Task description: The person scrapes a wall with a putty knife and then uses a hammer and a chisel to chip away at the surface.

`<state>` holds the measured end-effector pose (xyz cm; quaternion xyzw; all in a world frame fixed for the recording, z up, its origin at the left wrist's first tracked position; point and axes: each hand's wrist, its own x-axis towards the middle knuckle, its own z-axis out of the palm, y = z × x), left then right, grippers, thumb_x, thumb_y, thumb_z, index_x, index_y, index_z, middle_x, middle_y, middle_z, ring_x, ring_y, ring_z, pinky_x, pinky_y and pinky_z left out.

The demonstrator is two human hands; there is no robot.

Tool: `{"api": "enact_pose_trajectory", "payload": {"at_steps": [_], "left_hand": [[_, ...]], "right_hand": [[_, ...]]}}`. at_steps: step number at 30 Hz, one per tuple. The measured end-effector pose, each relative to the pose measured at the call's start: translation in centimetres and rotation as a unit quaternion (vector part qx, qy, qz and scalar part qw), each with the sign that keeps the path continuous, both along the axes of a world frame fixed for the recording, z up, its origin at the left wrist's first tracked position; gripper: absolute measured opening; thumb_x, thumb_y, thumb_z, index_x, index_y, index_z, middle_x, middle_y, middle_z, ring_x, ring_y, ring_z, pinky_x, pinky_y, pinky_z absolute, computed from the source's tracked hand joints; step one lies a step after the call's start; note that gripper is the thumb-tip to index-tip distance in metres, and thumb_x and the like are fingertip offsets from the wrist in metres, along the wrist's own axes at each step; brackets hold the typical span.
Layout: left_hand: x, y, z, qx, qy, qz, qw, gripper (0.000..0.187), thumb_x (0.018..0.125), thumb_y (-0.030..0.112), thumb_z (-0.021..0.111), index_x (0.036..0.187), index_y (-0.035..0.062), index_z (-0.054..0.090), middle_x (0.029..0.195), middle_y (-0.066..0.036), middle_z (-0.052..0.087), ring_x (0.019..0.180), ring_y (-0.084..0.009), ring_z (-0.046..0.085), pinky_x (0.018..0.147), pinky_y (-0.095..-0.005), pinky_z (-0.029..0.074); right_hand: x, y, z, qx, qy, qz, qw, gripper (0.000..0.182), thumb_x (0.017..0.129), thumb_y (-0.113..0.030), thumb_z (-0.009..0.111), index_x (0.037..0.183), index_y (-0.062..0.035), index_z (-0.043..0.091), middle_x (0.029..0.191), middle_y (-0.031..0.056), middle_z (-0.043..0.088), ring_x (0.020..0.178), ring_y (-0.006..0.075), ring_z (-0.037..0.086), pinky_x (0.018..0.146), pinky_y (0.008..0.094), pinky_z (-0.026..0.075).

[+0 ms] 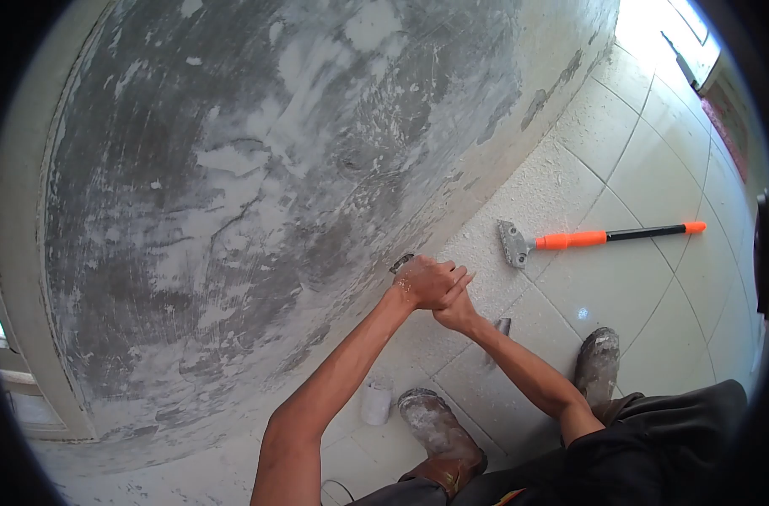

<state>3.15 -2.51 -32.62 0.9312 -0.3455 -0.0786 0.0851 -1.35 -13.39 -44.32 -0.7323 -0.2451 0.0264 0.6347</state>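
My left hand [427, 282] and my right hand [457, 314] are clasped together low against a grey wall [233, 194] with patchy white plaster. Both are closed around a small hand scraper [401, 263]. Only its dark blade end shows past my left fingers, and it touches the wall near the floor line. My right hand sits just under and behind the left, and the scraper's handle is hidden inside the grip.
A long scraper with an orange and black handle [604, 238] lies on the dusty tiled floor [654, 287] to the right. My dusty boots [439, 430] [597, 363] stand below the hands, with a small white container [374, 403] beside the left one. A bright doorway [680, 34] is at top right.
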Motion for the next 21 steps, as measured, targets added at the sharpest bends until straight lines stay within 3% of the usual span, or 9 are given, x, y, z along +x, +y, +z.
{"api": "enact_pose_trajectory", "payload": {"at_steps": [1, 3, 6, 13, 15, 16, 18, 19, 21], "left_hand": [[-0.1, -0.3, 0.4, -0.031, -0.046, 0.004, 0.998, 0.027, 0.093, 0.029, 0.057, 0.082, 0.0078, 0.07, 0.068, -0.01, 0.065, 0.054, -0.0265, 0.064, 0.047, -0.0359, 0.049], [0.1, -0.6, 0.0, -0.055, -0.084, 0.021, 0.995, 0.024, 0.092, 0.027, 0.058, 0.083, 0.008, 0.07, 0.068, -0.008, 0.065, 0.053, -0.0254, 0.064, 0.046, -0.0348, 0.049], [0.1, -0.5, -0.5, -0.09, -0.119, 0.033, 0.988, 0.021, 0.09, 0.026, 0.06, 0.084, 0.0083, 0.07, 0.067, -0.007, 0.064, 0.052, -0.0245, 0.063, 0.045, -0.0338, 0.048], [-0.9, 0.4, 0.1, -0.105, -0.106, 0.035, 0.988, 0.022, 0.091, 0.026, 0.059, 0.081, 0.0087, 0.069, 0.066, -0.008, 0.063, 0.052, -0.0257, 0.063, 0.045, -0.0341, 0.047], [-0.9, 0.7, -0.2, -0.084, -0.071, 0.037, 0.993, 0.024, 0.091, 0.026, 0.058, 0.078, 0.0087, 0.068, 0.066, -0.009, 0.063, 0.052, -0.0262, 0.063, 0.045, -0.0346, 0.047], [-0.7, 0.9, -0.1, -0.057, -0.036, 0.037, 0.997, 0.025, 0.092, 0.026, 0.058, 0.076, 0.0087, 0.067, 0.065, -0.009, 0.063, 0.052, -0.0266, 0.062, 0.045, -0.035, 0.047], [-1.3, 1.4, -0.1, -0.051, -0.037, 0.022, 0.998, 0.027, 0.092, 0.027, 0.057, 0.073, 0.0088, 0.066, 0.065, -0.009, 0.062, 0.051, -0.0268, 0.062, 0.045, -0.0351, 0.047], [-1.7, 1.7, 0.0, -0.047, -0.038, 0.008, 0.998, 0.029, 0.092, 0.027, 0.057, 0.071, 0.0088, 0.064, 0.064, -0.009, 0.062, 0.05, -0.0269, 0.061, 0.045, -0.0351, 0.047], [-2.2, 1.7, 0.3, -0.045, -0.074, 0.009, 0.996, 0.028, 0.092, 0.027, 0.057, 0.071, 0.0088, 0.065, 0.063, -0.008, 0.061, 0.049, -0.0266, 0.06, 0.045, -0.0346, 0.047]], "right_hand": [[1.0, -0.8, 0.4, -0.002, -0.003, 0.003, 1.0, 0.034, 0.074, -0.002, 0.055, 0.108, -0.0018, 0.062, 0.109, 0.0207, 0.062, 0.101, 0.0386, 0.059, 0.085, 0.0454, 0.048], [3.0, -2.3, 1.4, -0.132, -0.06, 0.078, 0.986, 0.028, 0.073, -0.006, 0.057, 0.1, -0.004, 0.064, 0.099, 0.0193, 0.064, 0.092, 0.04, 0.06, 0.078, 0.0481, 0.048], [3.1, -2.4, 2.5, -0.097, -0.081, 0.041, 0.991, 0.022, 0.071, -0.009, 0.057, 0.092, -0.0054, 0.064, 0.09, 0.018, 0.065, 0.086, 0.0409, 0.06, 0.073, 0.0501, 0.048], [1.9, -1.4, 4.1, -0.181, -0.042, 0.072, 0.98, 0.029, 0.071, -0.004, 0.056, 0.098, -0.0026, 0.063, 0.097, 0.02, 0.064, 0.091, 0.0403, 0.06, 0.076, 0.0472, 0.048], [0.9, -0.3, 2.8, 0.092, 0.136, 0.076, 0.984, 0.032, 0.072, 0.002, 0.053, 0.104, 0.0012, 0.059, 0.104, 0.022, 0.061, 0.096, 0.0387, 0.059, 0.079, 0.0447, 0.048], [0.3, 0.1, 3.0, 0.092, 0.134, 0.076, 0.984, 0.032, 0.072, 0.002, 0.053, 0.104, 0.0012, 0.059, 0.104, 0.022, 0.061, 0.096, 0.0387, 0.059, 0.079, 0.0447, 0.048], [-1.3, 1.0, 3.3, 0.095, 0.339, 0.097, 0.931, 0.032, 0.075, 0.005, 0.05, 0.106, 0.0043, 0.056, 0.109, 0.0233, 0.059, 0.101, 0.0368, 0.058, 0.082, 0.0426, 0.046], [-1.7, 1.2, 3.3, 0.096, 0.34, 0.1, 0.93, 0.032, 0.075, 0.005, 0.05, 0.106, 0.0043, 0.056, 0.109, 0.0233, 0.059, 0.101, 0.0368, 0.058, 0.082, 0.0426, 0.046], [-1.6, 1.5, 3.2, 0.049, 0.096, 0.007, 0.994, 0.029, 0.074, 0.001, 0.053, 0.102, 0.0028, 0.058, 0.103, 0.024, 0.061, 0.098, 0.0394, 0.06, 0.08, 0.0452, 0.048]]}}
